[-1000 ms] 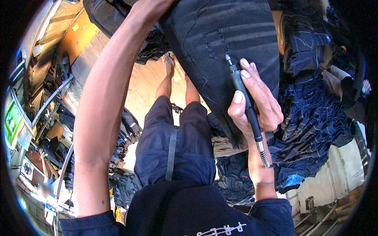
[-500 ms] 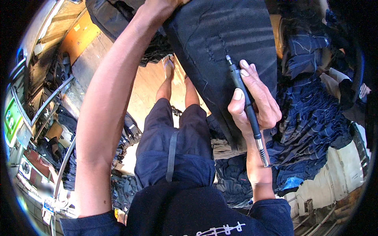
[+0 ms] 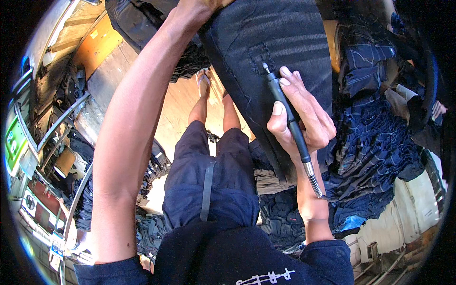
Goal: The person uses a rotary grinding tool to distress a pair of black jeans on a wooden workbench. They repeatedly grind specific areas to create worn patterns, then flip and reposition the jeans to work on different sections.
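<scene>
Your right hand (image 3: 308, 116) holds the pen-shaped tool (image 3: 295, 134) in a narrow pinch, its metal tip (image 3: 265, 66) aimed at 11 o'clock over the dark garment (image 3: 294, 38), which lies at 1 o'clock. Your left hand (image 3: 204, 4) is cropped at 12 o'clock, so its grip cannot be told. Should the cloth slip or your pinch loosen, the tip could stray from the rough outline (image 3: 252, 58) and scuff sound fabric.

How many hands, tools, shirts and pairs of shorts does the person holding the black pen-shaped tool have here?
Bare hands: 2 (right hand; left hand, cut off by the top edge)
Slim black pen-shaped tool with metal tip: 1
Dark cloth shirt with white print: 1
Pair of dark cloth shorts: 1
Total: 5
</scene>
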The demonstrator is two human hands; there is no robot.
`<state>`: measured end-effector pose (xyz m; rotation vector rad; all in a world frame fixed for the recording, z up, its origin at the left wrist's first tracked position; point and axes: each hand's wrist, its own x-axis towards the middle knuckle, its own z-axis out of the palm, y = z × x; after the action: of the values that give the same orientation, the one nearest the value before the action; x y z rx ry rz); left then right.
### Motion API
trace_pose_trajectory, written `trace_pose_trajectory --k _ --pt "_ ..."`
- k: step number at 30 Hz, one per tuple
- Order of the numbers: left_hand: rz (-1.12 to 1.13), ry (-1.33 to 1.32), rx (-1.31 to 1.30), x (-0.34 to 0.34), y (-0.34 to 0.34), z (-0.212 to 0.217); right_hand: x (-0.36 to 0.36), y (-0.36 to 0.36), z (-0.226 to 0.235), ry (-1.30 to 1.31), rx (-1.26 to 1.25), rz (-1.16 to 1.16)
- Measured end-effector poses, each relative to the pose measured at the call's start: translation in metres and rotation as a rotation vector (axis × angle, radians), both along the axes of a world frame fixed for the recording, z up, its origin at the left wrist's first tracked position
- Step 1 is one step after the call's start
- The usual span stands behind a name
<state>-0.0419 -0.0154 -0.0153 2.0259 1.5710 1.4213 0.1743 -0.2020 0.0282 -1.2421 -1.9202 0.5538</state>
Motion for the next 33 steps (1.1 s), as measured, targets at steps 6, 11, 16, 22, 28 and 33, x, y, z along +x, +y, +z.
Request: trace_pose_trajectory --k 6,11,16,22,28,33 --pt "0.008 0.018 0.004 0.000 -0.001 0.002 0.004 -0.010 0.001 0.008 -0.022 0.002" --pt "-0.013 0.020 0.009 -0.001 0.000 0.002 0.009 -0.017 0.001 -0.009 0.009 -0.006" --pt "0.000 0.028 0.026 0.000 -0.001 0.002 0.009 -0.020 0.005 0.028 0.012 -0.002" --pt "-0.011 0.016 0.020 0.000 -0.001 0.005 0.003 0.006 -0.002 0.031 0.019 0.009" --pt "-0.004 0.002 0.024 0.000 -0.002 0.002 -0.003 0.012 -0.001 0.004 0.032 0.009" --pt "-0.018 0.007 0.044 -0.001 0.000 0.000 -0.001 0.010 0.001 -0.050 0.018 -0.054"
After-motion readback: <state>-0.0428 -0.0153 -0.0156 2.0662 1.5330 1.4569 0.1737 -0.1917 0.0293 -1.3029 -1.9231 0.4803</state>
